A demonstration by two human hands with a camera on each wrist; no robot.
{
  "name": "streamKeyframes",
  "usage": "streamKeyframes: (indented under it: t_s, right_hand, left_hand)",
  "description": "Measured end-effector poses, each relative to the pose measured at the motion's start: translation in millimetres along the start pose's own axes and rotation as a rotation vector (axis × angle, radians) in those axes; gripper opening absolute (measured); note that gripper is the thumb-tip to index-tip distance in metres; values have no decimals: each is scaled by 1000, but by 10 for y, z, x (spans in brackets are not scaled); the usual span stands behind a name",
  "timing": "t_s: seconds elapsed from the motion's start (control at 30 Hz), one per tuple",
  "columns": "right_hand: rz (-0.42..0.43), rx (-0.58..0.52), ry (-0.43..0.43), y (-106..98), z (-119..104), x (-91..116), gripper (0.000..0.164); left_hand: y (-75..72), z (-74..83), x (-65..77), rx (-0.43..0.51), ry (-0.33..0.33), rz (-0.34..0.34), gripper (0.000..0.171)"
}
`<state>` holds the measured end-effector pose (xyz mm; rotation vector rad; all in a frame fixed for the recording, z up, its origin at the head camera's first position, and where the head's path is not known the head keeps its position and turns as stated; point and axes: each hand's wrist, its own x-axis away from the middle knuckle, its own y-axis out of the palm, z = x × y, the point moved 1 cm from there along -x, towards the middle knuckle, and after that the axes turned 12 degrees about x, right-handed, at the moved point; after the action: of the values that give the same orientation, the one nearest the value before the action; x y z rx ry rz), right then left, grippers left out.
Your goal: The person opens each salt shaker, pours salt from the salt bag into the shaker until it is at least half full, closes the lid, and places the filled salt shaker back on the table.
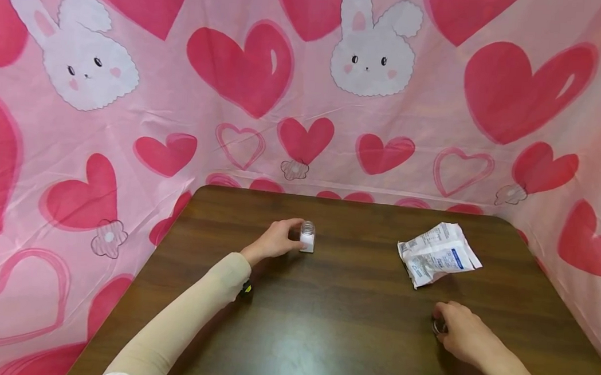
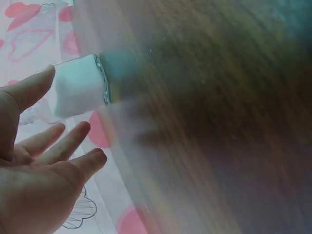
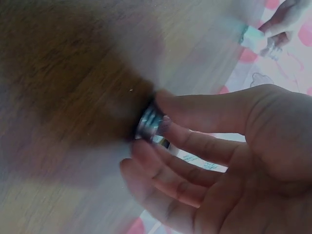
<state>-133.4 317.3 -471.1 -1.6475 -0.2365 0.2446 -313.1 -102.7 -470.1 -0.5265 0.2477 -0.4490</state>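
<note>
A small clear glass jar (image 1: 307, 239) with white contents stands upright and uncapped toward the back of the table. My left hand (image 1: 275, 239) is at its left side, thumb and fingers spread on either side of the glass. In the left wrist view the thumb tip overlaps the jar (image 2: 80, 87), while the visible fingers of my left hand (image 2: 46, 161) lie just off it. At the right, my right hand (image 1: 464, 332) holds a small silvery screw lid (image 3: 150, 123) low at the table, pinched between thumb and fingertips. Blur and fingers partly hide the lid.
A crumpled white printed packet (image 1: 438, 254) lies on the brown wooden table (image 1: 313, 320), beyond my right hand. Pink cloth (image 1: 261, 150) with hearts and rabbits hangs around the back and sides. A black and yellow item (image 1: 246, 289) shows beneath my left wrist.
</note>
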Motion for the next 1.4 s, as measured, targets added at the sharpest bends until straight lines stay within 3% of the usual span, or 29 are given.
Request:
streamKeyframes:
  t_s: [0.27, 0.53, 0.7, 1.03, 1.4]
  right_hand:
    - [88, -9, -28, -39, -61, -44, 28]
    - [97, -28, -42, -79, -134, -128, 26]
    - [133, -24, -48, -113, -178, -236, 27]
    - [301, -15, -89, -222, -341, -446, 30]
    - [340, -41, -168, -367, -549, -797, 34]
  left_hand:
    - [14, 3, -25, -2, 16, 3, 54]
    - [34, -10, -30, -1, 9, 9, 50]
    - [40, -9, -26, -4, 29, 15, 46]
    - [48, 43, -10, 3, 27, 26, 46]
    - [73, 26, -33, 41, 36, 23, 43]
